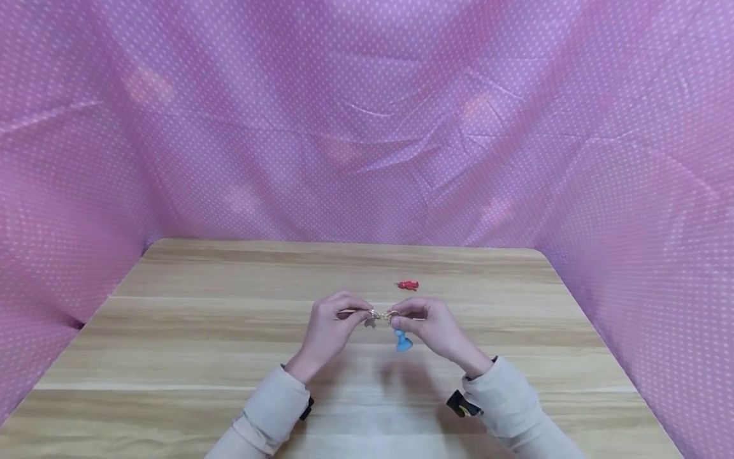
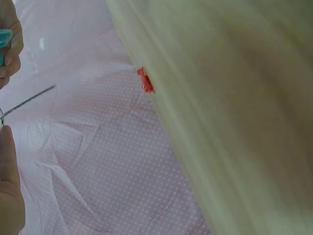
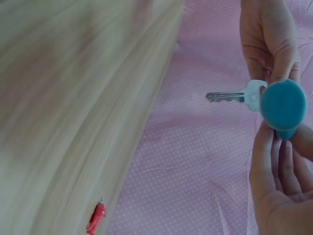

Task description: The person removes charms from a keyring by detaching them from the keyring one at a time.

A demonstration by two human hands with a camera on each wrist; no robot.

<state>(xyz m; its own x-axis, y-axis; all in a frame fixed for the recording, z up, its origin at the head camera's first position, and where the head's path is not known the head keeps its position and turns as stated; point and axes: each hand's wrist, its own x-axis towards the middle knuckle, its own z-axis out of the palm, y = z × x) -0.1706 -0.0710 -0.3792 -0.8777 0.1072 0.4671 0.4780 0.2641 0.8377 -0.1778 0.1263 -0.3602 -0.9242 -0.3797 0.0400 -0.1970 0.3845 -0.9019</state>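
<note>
My left hand pinches a metal key ring between thumb and fingers in the head view. A silver key hangs from the ring; the left wrist view shows the key edge-on. Close beside it, my right hand pinches the gold-coloured end of a keychain. The keychain's blue pendant, with a wide round base, dangles below the right fingers. Between the two hands the metal parts meet, but whether they are linked is too small to tell.
On the wooden table, beyond the hands, lies a small red figure charm with a metal end. Pink dotted cloth hangs around the table's back and sides.
</note>
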